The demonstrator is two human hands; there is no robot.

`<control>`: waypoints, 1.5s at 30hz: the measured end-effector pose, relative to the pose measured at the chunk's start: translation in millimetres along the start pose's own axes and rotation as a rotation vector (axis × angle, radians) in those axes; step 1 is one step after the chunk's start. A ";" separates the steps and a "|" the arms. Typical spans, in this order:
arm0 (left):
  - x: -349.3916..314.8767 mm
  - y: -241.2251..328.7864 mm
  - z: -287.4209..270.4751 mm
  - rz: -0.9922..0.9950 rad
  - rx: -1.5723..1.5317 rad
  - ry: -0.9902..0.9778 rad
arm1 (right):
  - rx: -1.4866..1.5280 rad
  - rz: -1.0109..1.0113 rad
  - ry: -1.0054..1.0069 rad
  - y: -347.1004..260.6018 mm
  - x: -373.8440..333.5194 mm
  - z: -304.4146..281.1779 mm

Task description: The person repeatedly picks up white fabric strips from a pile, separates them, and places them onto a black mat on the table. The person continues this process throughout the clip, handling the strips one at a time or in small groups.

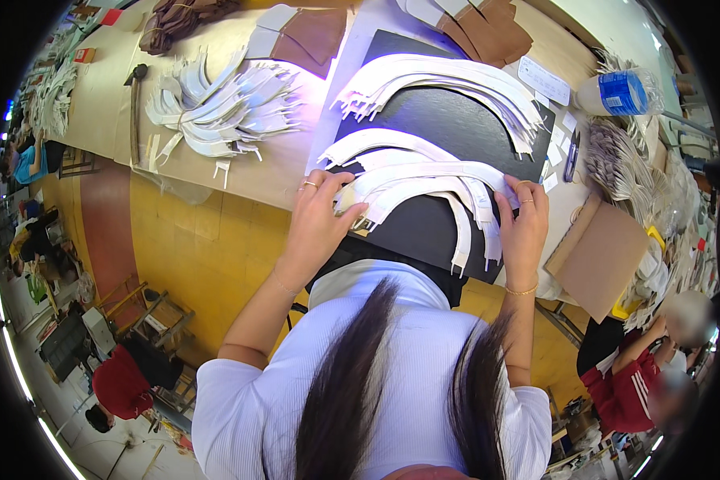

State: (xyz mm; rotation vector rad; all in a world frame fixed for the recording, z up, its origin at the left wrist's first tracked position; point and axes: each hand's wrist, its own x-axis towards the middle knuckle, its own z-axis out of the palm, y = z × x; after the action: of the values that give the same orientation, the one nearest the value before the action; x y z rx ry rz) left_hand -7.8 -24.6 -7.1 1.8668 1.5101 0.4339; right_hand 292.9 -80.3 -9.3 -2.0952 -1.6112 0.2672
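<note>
A fan of white curved strips (424,188) at frame centre is pinched at both ends by the left hand (318,220) and right hand (524,224); careful squaring of edges seems needed next.

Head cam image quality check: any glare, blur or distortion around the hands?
Head view: strong fisheye, table edges bow and the corners are black. A bright purplish-white glare washes out the white sheet beside the black mat. The left hand and right hand on the white strips are fairly sharp. Detail smears toward the rim.
</note>
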 end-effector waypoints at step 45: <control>-27.8 17.8 -18.3 0.336 0.124 -0.226 | 0.172 -0.165 -0.272 4.8 13.4 -19.0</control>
State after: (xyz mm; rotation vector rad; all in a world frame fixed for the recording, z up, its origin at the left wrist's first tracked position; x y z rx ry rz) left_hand -14.1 -47.1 22.5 2.1956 1.0994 0.2721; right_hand 309.1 -73.3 6.6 -1.8459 -1.8325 0.6342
